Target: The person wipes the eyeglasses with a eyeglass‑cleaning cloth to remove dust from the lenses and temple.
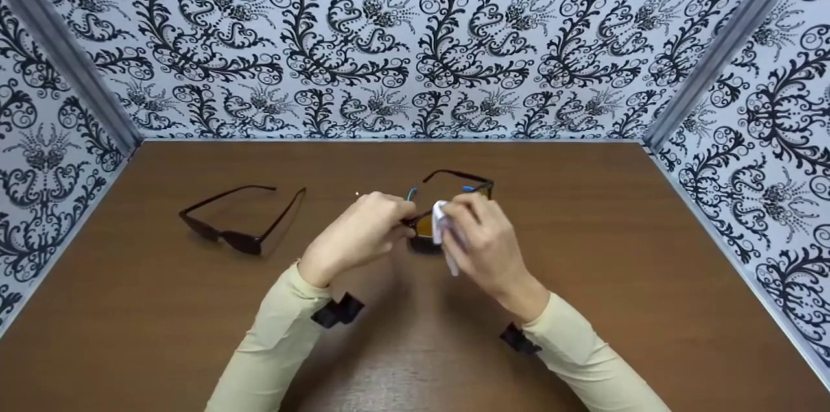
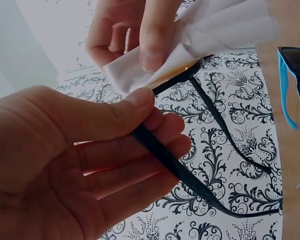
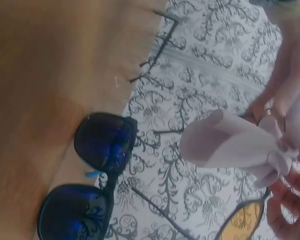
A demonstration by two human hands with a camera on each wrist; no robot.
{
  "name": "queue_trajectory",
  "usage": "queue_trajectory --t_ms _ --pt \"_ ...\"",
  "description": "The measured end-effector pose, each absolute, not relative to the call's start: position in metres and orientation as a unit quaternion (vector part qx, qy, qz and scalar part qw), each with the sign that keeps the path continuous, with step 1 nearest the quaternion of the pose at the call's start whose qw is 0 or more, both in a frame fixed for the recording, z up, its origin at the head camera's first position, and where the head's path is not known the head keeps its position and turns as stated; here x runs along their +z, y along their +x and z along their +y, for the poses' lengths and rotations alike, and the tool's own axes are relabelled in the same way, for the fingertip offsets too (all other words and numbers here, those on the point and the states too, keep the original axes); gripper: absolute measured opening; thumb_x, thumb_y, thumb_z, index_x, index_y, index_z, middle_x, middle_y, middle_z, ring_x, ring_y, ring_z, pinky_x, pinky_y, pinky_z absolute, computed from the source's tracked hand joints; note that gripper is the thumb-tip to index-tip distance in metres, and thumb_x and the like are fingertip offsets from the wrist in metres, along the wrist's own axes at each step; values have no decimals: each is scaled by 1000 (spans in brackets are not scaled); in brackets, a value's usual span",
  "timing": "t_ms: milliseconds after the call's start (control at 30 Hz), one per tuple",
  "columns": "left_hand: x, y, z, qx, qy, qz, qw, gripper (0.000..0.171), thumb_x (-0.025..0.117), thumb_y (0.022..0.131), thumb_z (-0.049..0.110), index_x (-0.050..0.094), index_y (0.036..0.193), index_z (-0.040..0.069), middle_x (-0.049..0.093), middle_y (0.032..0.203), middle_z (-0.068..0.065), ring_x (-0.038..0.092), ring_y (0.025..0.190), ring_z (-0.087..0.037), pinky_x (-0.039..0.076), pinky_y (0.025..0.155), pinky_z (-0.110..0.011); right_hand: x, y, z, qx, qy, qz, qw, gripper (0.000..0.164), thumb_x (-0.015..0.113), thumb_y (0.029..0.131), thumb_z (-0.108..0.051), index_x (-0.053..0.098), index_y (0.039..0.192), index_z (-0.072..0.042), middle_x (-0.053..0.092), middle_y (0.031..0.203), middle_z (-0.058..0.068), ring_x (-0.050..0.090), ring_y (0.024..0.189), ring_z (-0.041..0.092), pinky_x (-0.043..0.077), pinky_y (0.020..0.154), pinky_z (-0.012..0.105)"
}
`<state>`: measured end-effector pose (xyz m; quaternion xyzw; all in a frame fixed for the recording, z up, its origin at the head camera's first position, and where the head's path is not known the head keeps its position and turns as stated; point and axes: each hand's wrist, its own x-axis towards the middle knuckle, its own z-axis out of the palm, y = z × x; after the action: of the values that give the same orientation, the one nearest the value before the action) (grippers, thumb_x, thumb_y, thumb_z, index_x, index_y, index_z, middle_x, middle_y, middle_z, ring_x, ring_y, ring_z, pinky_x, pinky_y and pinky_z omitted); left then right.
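My left hand (image 1: 363, 230) pinches black-framed glasses (image 2: 162, 157) between thumb and fingers, close to where one temple meets the front. Their amber lens (image 3: 242, 220) shows beside the cloth, and the other temple hangs free. A white cloth (image 2: 225, 30) is gripped in my right hand (image 1: 486, 243), folded over the edge of the lens and frame, with the thumb pressing on it. Part of the front is hidden under the cloth. The glasses are held up above the table. Below them on the table lie sunglasses (image 3: 107, 142) with dark blue lenses and light blue temples, partly covered by my hands in the head view.
Black sunglasses (image 1: 241, 242) with temples unfolded lie on the brown wooden table (image 1: 583, 217) to the left. A patterned black-and-white wall (image 1: 402, 42) closes the back, with similar panels at both sides.
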<state>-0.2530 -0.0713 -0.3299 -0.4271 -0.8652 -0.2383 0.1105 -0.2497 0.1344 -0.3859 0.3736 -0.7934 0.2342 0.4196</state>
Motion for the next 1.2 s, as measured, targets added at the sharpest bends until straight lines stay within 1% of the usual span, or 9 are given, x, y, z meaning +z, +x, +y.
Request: queue_trajectory --t_ms 133,233,333,467,667,767,933,1033,1200 --pt "-333 -255 -67 -236 -444 -855 129 13 72 82 -1 61 78 5 62 73 -2 59 66 -18 50 61 -33 -383 -248 135 249 372 -793 412 24 66 78 -2 60 101 -2 56 99 14 58 84 29 52 74 40" --pt "-336 -257 -63 -236 -456 -846 144 13 70 80 -4 61 78 5 62 72 -2 58 65 -18 49 61 -33 -385 -244 134 230 409 -782 409 27 71 77 -2 61 102 -2 56 99 14 59 86 28 53 75 39" --pt "-337 -259 -60 -243 -461 -842 143 13 69 80 -5 61 78 5 61 71 -2 57 64 -19 49 60 -33 -386 -244 137 213 434 -773 410 29 75 75 -4 63 102 -3 57 99 13 58 84 27 53 72 38" --pt "-337 -262 -61 -246 -461 -841 140 10 71 82 -3 63 82 5 65 76 -3 61 69 -20 51 65 -33 -384 -249 143 218 408 -778 425 27 71 73 -1 63 99 -2 58 97 14 59 83 29 52 70 40" --pt "-338 -262 -65 -255 -452 -843 139 9 73 82 0 65 83 5 65 77 -3 62 70 -19 51 66 -33 -378 -252 145 252 354 -804 405 24 63 76 0 60 99 -3 57 99 15 59 91 32 51 80 42" --pt "-337 -262 -65 -260 -450 -843 140 10 73 81 -1 64 81 5 64 75 -2 60 68 -17 50 64 -33 -379 -250 142 244 376 -797 405 25 64 74 -1 60 99 -3 56 99 15 59 89 31 52 78 42" --pt "-338 -264 -66 -262 -447 -841 154 14 73 80 0 62 76 6 61 72 -2 58 65 -18 48 61 -33 -382 -250 136 199 426 -782 411 28 65 69 0 62 97 -4 58 98 13 59 83 27 50 69 37" --pt "-340 -265 -65 -267 -448 -839 156 15 74 80 1 61 76 7 61 72 -2 58 65 -17 48 62 -33 -384 -251 138 199 407 -788 418 27 65 70 0 62 96 -5 58 97 13 59 81 27 48 66 37" --pt "-347 -266 -61 -277 -449 -837 146 19 75 80 2 58 74 8 60 71 0 57 64 -16 48 62 -33 -387 -249 142 239 344 -805 420 23 65 73 -2 61 96 -4 57 96 12 58 81 27 49 68 39"
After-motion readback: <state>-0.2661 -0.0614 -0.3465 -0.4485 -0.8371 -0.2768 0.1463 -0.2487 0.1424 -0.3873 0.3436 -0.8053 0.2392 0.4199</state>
